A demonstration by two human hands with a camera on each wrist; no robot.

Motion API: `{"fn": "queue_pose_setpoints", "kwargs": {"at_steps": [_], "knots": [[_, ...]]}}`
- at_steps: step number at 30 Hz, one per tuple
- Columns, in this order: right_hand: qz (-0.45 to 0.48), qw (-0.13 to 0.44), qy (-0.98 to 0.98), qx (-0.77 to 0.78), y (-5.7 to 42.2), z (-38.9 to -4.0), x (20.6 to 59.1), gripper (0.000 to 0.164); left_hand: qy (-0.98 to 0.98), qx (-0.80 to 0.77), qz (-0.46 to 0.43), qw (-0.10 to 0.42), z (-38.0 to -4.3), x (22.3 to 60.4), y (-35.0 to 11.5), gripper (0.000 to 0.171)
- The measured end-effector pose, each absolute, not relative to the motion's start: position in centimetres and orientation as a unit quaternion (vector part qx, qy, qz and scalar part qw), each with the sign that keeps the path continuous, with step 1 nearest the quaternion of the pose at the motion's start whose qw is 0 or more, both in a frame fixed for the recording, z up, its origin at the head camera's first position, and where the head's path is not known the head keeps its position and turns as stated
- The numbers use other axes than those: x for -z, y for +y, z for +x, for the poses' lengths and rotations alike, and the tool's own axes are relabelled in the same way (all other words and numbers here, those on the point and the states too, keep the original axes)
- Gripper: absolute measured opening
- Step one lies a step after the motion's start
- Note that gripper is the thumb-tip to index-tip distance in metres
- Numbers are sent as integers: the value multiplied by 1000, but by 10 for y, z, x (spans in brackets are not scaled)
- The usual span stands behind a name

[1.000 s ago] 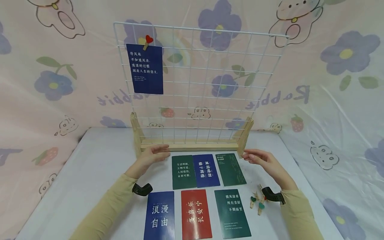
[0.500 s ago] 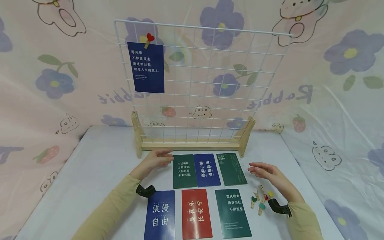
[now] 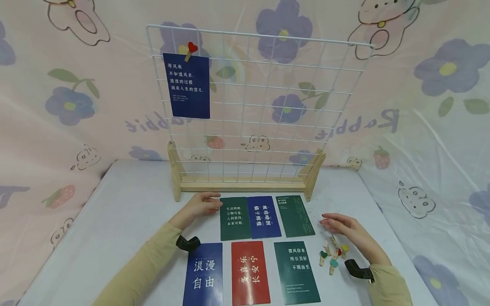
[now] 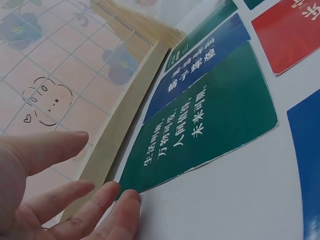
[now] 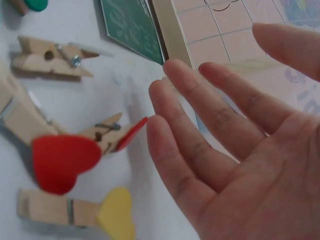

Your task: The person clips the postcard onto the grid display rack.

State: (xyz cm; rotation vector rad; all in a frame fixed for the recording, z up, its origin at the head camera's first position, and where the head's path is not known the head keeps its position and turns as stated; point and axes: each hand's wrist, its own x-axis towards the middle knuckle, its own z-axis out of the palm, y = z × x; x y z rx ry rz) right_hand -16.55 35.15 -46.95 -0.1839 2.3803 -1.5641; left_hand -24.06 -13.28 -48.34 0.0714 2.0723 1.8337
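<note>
– Start at your left. What is finished?
– One card, as I judge it. A navy card (image 3: 186, 91) hangs at the upper left of my wire rack (image 3: 243, 187), a red-heart clothespin (image 3: 192, 47) at its top edge.

– And your left hand?
– My left hand (image 3: 197, 209) is relaxed, fingers parted, gripping nothing. Its fingertips are at the far left corner of a green card (image 3: 235, 219); I can't tell whether they touch it.

– So what is left?
– Six cards, I'd say, all lying flat and unhung on the white table (image 3: 126, 199). Going rightward: a blue card (image 3: 203, 272) in the front row, that green one behind, a red card (image 3: 250, 274) in front, a second blue card (image 3: 264, 216) against the green one's edge, then a back green card (image 3: 295, 216) and a front green card (image 3: 296, 272).

– Anything beyond those?
– Several loose clothespins (image 3: 333, 264) with coloured hearts, scattered just right of the cards, none of them clipping anything.

– And your right hand?
– Farthest over, my right hand (image 3: 353, 234) is near them, fingers extended and loose, palm bare. So one hung, six not: I judge the work barely begun.
</note>
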Motion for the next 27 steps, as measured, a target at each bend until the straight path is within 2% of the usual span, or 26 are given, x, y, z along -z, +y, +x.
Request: {"fn": "queue_pose_setpoints", "kwargs": {"at_steps": [11, 20, 27], "knots": [[-46, 156, 825, 541, 355, -162, 477, 49, 748, -645, -1, 160, -244, 489, -128, 47], [-46, 156, 826, 540, 356, -161, 476, 49, 782, -614, 11, 107, -248, 493, -124, 44], [-47, 156, 825, 541, 357, -159, 478, 50, 785, -611, 8, 104, -251, 494, -123, 45]]}}
